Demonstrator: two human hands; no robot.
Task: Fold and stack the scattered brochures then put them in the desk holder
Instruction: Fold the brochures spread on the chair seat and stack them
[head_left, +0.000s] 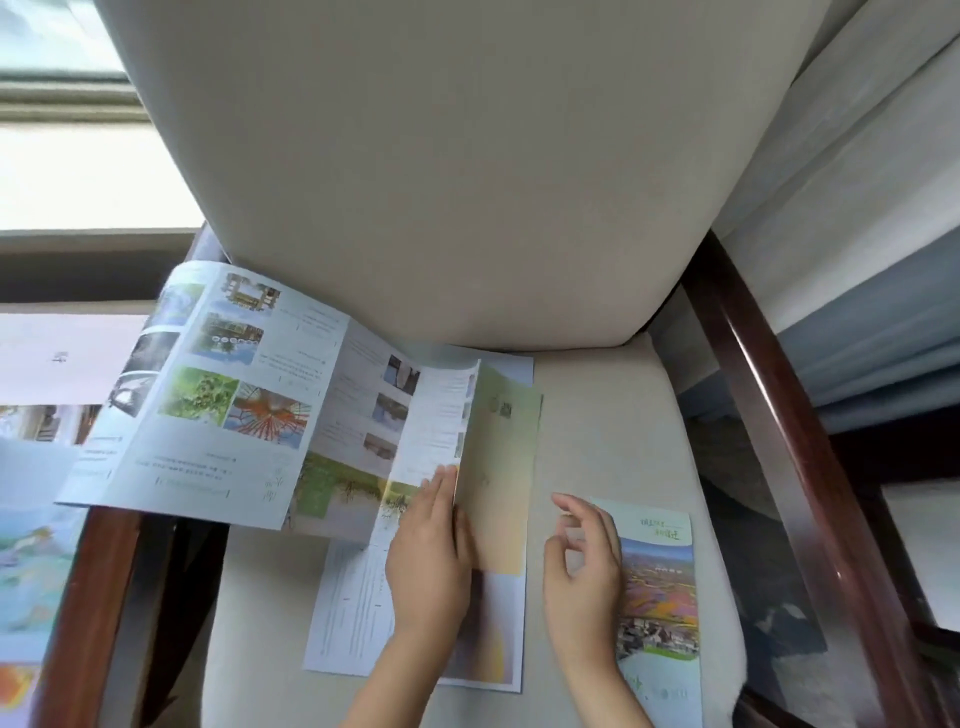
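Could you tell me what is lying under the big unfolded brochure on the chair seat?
Under the unfolded brochure, another flat brochure lies on the chair seat, pinned by the left hand. Its upper part is covered, so anything beneath stays hidden.

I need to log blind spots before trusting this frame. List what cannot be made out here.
- Desk holder: nowhere in the head view.
- Unfolded brochure: print blurred, too small to read.
- Sheet underneath: partly covered by the left hand.
- Folded brochure: left edge hidden by the right hand, bottom cut off by the frame.
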